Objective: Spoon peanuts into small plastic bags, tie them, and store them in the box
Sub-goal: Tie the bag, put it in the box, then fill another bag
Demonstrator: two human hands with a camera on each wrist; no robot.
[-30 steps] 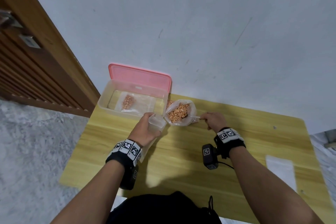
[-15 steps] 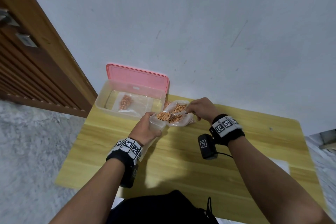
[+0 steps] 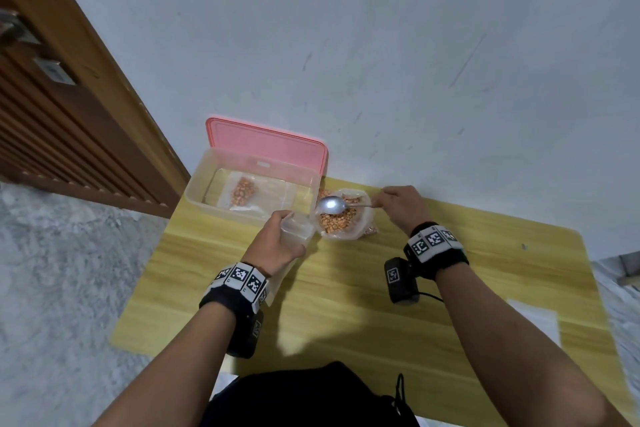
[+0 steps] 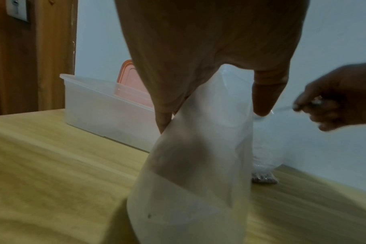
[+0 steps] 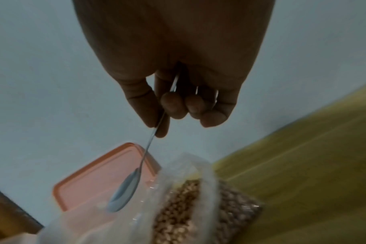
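Your left hand grasps the mouth of a small bag, fingers curled round its top; the bag hangs down to the worktop, and its milky plastic hides whatever lies inside. Your right hand pinches the handle of a spoon, whose empty bowl hovers over the open bag of peanuts. Much of the handle is hidden within your fingers. The box stands just beside, holding one filled bag; its pink lid leans behind, partly covered by the box.
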